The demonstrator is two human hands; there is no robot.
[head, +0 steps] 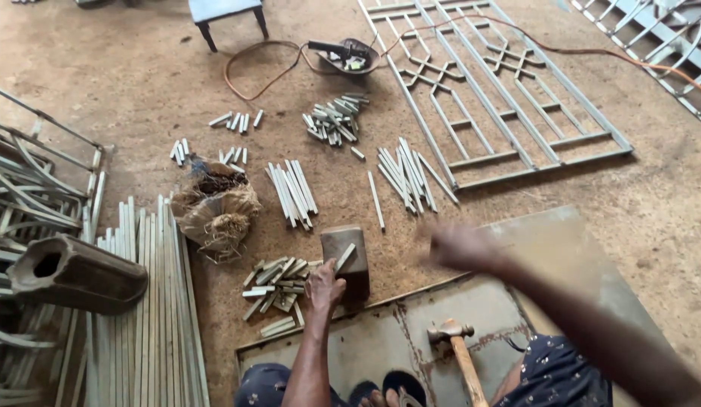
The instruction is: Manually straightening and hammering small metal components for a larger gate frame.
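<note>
Steadily Placing a Short Bar on the Block

Left hand (323,289) pinches a short metal bar (345,257) lying tilted across the metal block (344,249) on the floor. Right hand (457,246) is blurred, seemingly empty; its openness is unclear. Best to seat the bar flat, fingers clear, before taking the hammer (457,343).

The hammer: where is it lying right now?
In the head view the hammer lies on the rusty metal sheet at bottom centre, between the person's knees, below the blurred right hand and right of the left hand.
</note>
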